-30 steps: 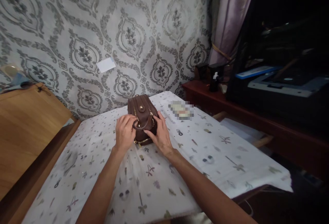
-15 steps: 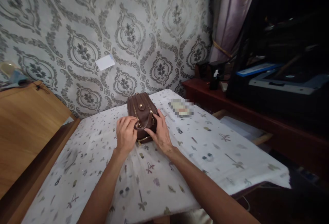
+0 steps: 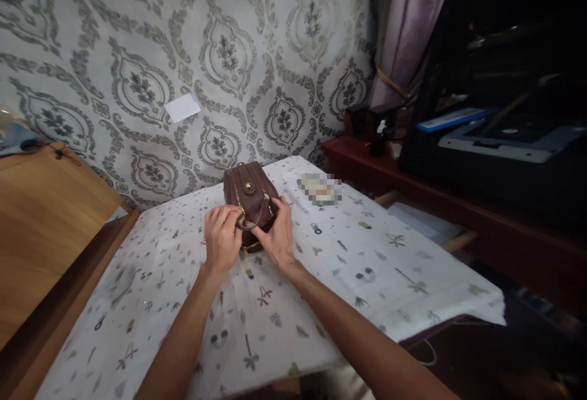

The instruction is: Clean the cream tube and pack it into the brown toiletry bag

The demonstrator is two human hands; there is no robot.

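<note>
A brown leather bag (image 3: pixel 251 195) with gold zips and a round gold stud lies on the patterned white tablecloth (image 3: pixel 316 290). At the bag's near left corner, my left hand (image 3: pixel 222 238) has its fingers closed on the edge by the zip and handle. My right hand (image 3: pixel 279 233) is curled round the near right side, its thumb reaching under the looped brown handle (image 3: pixel 250 224) and its fingertips by the right zip. The exact contact of the fingertips is partly hidden.
A blurred flat item (image 3: pixel 320 189) lies right of the bag. A wooden board (image 3: pixel 50 216) borders the table at left. On the right are a dark red shelf (image 3: pixel 353 154) with a small bottle (image 3: pixel 378 139) and an open drawer (image 3: pixel 422 222).
My right thumb has moved inward and under the handle, and the right hand has shifted slightly left. The whole view has shifted a little.
</note>
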